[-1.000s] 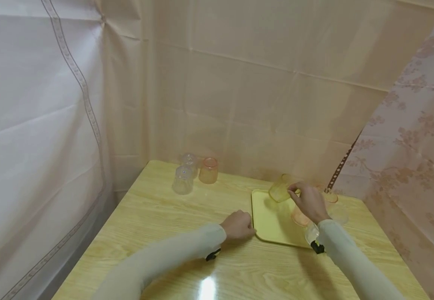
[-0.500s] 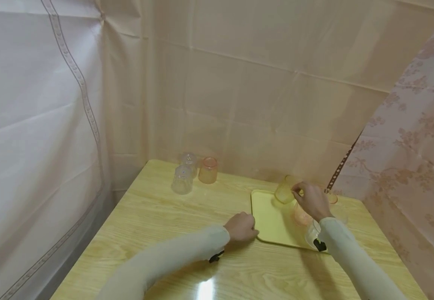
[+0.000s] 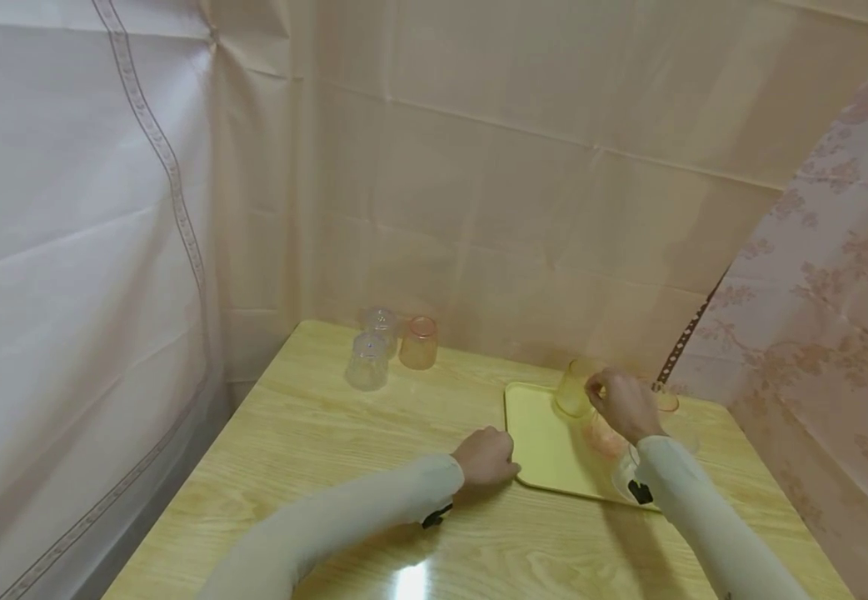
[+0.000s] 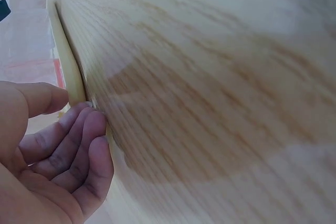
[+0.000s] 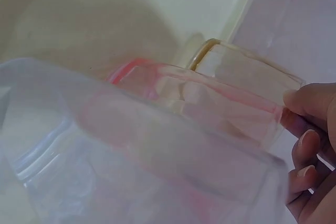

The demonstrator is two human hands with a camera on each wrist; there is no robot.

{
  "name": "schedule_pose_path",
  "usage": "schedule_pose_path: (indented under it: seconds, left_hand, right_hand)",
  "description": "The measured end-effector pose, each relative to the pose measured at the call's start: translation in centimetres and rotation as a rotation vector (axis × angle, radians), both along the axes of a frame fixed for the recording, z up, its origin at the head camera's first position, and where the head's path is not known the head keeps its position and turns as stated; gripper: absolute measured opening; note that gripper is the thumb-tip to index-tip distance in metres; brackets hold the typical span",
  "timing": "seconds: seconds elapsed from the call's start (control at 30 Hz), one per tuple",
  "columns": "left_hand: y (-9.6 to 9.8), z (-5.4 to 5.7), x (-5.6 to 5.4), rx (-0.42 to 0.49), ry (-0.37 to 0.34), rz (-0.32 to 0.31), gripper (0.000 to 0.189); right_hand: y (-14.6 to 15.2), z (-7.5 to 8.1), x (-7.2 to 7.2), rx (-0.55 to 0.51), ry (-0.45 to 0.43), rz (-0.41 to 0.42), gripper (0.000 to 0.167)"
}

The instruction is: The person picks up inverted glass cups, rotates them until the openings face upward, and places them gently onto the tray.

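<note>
My left hand [image 3: 485, 457] pinches the near-left corner of a pale yellow tray [image 3: 546, 437]; the left wrist view shows thumb and fingertips at the tray's edge [image 4: 68, 61]. My right hand [image 3: 624, 406] pinches a yellow see-through cup [image 3: 572, 390] by its upper end, over the tray's far side. In the right wrist view, the thumb lies at the end of this yellow cup [image 5: 252, 69], whose rim is close to the tray. A pink-orange cup [image 3: 603, 437] and a clear cup [image 3: 623, 477] stand on the tray, partly hidden by my right hand and sleeve.
Two clear cups [image 3: 367, 362] and an orange cup [image 3: 419, 343] stand upside down at the table's far left. Another orange-rimmed cup [image 3: 668, 402] shows partly behind my right hand. Cloth sheets [image 3: 479, 208] hang close behind the wooden table [image 3: 314, 433] and along both sides.
My right hand has brought the yellow cup slightly right and down, turning it from tilted to nearly upright over the tray. My left hand has shifted slightly right at the tray's corner.
</note>
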State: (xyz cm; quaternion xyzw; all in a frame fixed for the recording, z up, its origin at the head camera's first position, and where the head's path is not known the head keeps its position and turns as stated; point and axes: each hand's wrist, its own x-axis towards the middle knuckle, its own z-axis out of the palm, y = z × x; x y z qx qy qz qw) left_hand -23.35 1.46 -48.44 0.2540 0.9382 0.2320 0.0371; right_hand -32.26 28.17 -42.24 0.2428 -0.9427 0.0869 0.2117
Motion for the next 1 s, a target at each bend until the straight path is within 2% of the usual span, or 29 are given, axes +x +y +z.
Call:
schedule_pose_path:
  seconds: [0.2,0.53,1.0]
  left_hand:
    - [0.13,0.12,0.14,-0.011,-0.01,0.018,0.053]
    - [0.07,0.01,0.08,0.009,0.002,0.002,0.055]
    - [0.13,-0.17,-0.02,0.0,0.019,0.0,0.057]
  right_hand:
    - [0.14,-0.35,-0.25,0.042,0.03,0.006,0.008]
    - [0.14,-0.58,-0.17,0.041,0.005,-0.007,0.008]
    - [0.11,0.05,0.02,0.007,-0.142,-0.043,0.007]
